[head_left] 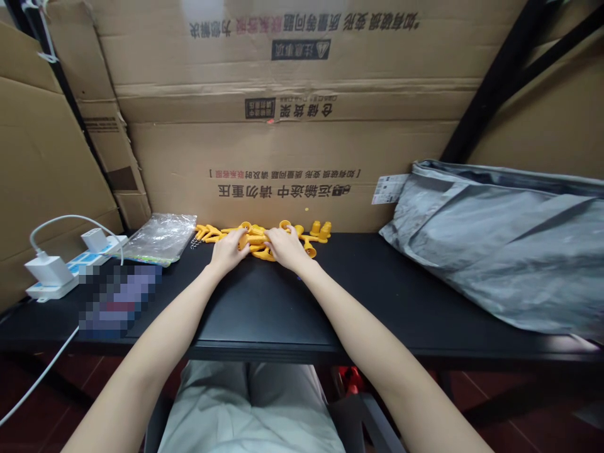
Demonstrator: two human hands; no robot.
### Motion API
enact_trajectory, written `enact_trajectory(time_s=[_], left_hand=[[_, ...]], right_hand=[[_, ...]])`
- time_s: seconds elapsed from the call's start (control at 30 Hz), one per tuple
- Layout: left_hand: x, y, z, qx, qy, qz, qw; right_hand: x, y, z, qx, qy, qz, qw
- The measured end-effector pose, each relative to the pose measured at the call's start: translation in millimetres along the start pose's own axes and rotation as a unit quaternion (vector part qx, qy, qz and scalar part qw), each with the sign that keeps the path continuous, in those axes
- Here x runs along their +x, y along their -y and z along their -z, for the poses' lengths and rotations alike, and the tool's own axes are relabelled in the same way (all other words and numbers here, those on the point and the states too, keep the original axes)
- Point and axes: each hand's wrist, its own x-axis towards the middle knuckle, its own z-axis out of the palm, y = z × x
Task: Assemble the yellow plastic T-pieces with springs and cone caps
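Observation:
Several yellow plastic parts [206,233] lie in a row at the back of the black table, some branched, some cup-shaped. A short yellow plastic piece [256,240] spans the space between my hands. My left hand [229,250] is closed on its left end, fingers curled. On its other end, my right hand [285,246] grips with thumb and fingers; a yellow cup shape sits just behind these fingers. Further right, a yellow part with upright knobs [321,230] stands on the table. My fingers partly hide the piece's ends. Small dark screws [195,243] lie left of my left hand.
A clear plastic bag [160,238] lies left of the yellow parts, near a white power strip [51,290] with chargers and a cable. A grey fabric bag [500,245] fills the right side. A cardboard panel [283,145] rises behind the black table [268,308].

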Motion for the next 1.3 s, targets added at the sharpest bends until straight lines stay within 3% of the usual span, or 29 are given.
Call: enact_trajectory(time_s=[0.23,0.4,0.5,0.67,0.8,0.9,1.13,1.3], left_hand=[[0,-4,3,-0.006,-0.005,0.025,1.0],[2,4,9,-0.01,-0.022,0.091,0.996],[4,10,10,-0.004,-0.021,0.118,0.993],[5,14,9,0.003,-0.004,0.139,0.99],[5,16,7,0.009,-0.003,0.146,0.989],[6,20,4,0.017,-0.014,0.142,0.99],[8,28,0,-0.012,-0.062,0.17,0.983],[9,32,5,-0.124,-0.084,0.221,0.964]], right_hand=[[2,-6,1,-0.011,-0.055,-0.029,0.998],[0,-38,0,0.026,-0.185,-0.12,0.975],[-9,-68,-1,0.037,-0.249,-0.24,0.937],[-41,-116,-15,0.078,-0.229,-0.473,0.847],[-61,-138,-30,0.149,-0.187,-0.582,0.777],[-64,-144,-37,0.191,-0.18,-0.617,0.742],[-64,-146,-39,0.148,-0.14,-0.637,0.744],[-64,-149,-44,0.142,-0.092,-0.625,0.762]])
